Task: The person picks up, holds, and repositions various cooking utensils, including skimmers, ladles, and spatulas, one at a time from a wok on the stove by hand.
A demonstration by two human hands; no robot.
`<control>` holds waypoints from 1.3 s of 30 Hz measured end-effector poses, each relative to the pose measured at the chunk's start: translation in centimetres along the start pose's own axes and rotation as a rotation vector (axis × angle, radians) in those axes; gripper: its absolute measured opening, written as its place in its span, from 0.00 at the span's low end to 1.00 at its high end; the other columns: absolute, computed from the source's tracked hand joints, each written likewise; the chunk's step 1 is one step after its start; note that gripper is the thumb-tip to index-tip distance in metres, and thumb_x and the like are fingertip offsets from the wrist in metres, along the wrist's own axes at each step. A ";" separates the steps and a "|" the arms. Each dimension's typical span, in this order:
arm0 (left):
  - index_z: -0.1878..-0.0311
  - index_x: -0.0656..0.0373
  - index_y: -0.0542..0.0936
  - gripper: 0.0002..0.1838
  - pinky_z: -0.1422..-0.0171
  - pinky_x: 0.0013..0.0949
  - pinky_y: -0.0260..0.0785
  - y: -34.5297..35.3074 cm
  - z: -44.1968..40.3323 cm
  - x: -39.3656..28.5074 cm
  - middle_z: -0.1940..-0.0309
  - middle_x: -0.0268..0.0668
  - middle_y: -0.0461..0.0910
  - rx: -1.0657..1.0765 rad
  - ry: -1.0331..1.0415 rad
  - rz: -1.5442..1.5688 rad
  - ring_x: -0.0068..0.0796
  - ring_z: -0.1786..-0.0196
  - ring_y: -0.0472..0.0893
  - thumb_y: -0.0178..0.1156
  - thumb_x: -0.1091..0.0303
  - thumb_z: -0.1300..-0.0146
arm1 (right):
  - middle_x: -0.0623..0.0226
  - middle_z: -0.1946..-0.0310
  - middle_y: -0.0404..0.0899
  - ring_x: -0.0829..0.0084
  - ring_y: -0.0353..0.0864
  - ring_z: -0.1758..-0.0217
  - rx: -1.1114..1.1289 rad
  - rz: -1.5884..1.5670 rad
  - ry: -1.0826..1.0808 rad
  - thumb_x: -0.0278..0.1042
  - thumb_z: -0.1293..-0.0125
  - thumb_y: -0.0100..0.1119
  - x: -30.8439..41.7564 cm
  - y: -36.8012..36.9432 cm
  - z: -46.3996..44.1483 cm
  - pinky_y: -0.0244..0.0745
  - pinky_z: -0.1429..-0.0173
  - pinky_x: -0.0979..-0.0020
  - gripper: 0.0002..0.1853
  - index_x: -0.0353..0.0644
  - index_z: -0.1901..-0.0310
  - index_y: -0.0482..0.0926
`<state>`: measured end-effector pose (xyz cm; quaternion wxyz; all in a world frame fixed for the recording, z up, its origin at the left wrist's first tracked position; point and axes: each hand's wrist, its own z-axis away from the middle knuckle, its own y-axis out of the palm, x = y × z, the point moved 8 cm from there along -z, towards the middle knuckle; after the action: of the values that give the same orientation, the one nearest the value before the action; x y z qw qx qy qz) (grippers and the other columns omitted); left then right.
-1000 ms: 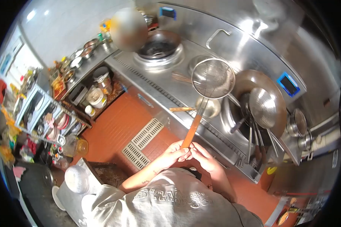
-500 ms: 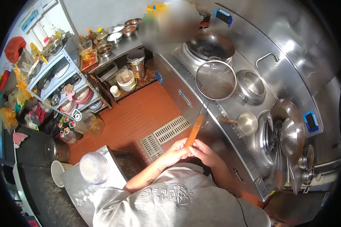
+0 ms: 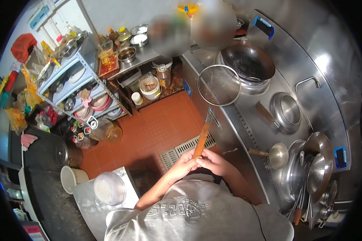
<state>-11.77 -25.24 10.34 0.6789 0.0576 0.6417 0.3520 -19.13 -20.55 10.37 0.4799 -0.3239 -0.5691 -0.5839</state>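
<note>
A round wire-mesh strainer (image 3: 219, 85) with a long wooden handle extends forward from my body, its mesh head over the stove's front edge. Wrapped round the handle's end is my left hand (image 3: 184, 165). My right hand (image 3: 213, 162) closes on the same end from the other side, and the two hands touch. Beyond the mesh, a dark wok (image 3: 248, 61) sits on a burner. To the right, a ladle (image 3: 278, 156) with a wooden handle lies on the steel stove top (image 3: 253, 108).
At right, a perforated scoop (image 3: 316, 172) leans in a second wok (image 3: 325, 149). A faucet (image 3: 307, 80) projects from the back panel. Low on the left stands a table (image 3: 86, 201) bearing a metal bowl (image 3: 109, 188). A shelf (image 3: 64, 94) holds plates; bottles (image 3: 84, 138) stand on the floor.
The strainer's head has swung left relative to the stove, away from the burner ring and ladle. Both hands keep their hold on the handle. The camera view has shifted, moving the surroundings rightward.
</note>
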 end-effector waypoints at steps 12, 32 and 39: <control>0.45 0.61 0.74 0.14 0.71 0.17 0.56 -2.3 -21.2 -5.6 0.69 0.24 0.72 0.120 -0.026 -0.092 0.10 0.73 0.65 0.54 0.67 0.29 | 0.63 0.53 0.76 0.72 0.82 0.50 -0.128 -0.020 -0.185 0.35 0.23 0.52 8.9 -16.5 -7.8 0.79 0.45 0.71 0.17 0.34 0.41 0.67; 0.45 0.61 0.77 0.15 0.68 0.21 0.56 -8.1 -47.1 -9.1 0.74 0.25 0.68 0.285 -0.365 -0.130 0.15 0.73 0.62 0.53 0.63 0.28 | 0.62 0.46 0.76 0.76 0.77 0.46 -0.732 -0.008 -0.086 0.40 0.25 0.56 10.6 -32.7 -11.5 0.72 0.40 0.72 0.28 0.32 0.32 0.62; 0.49 0.60 0.78 0.13 0.71 0.18 0.54 -12.3 -54.7 -11.9 0.73 0.22 0.69 0.448 -0.487 -0.192 0.11 0.75 0.63 0.53 0.61 0.27 | 0.62 0.42 0.75 0.74 0.76 0.41 -0.958 -0.135 -0.103 0.41 0.24 0.53 11.8 -33.7 -14.0 0.72 0.39 0.71 0.24 0.34 0.34 0.67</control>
<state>-55.82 -61.42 4.46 0.8126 0.2267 0.5248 0.1130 -51.96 -40.09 7.34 0.2090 -0.4992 -0.2788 -0.7933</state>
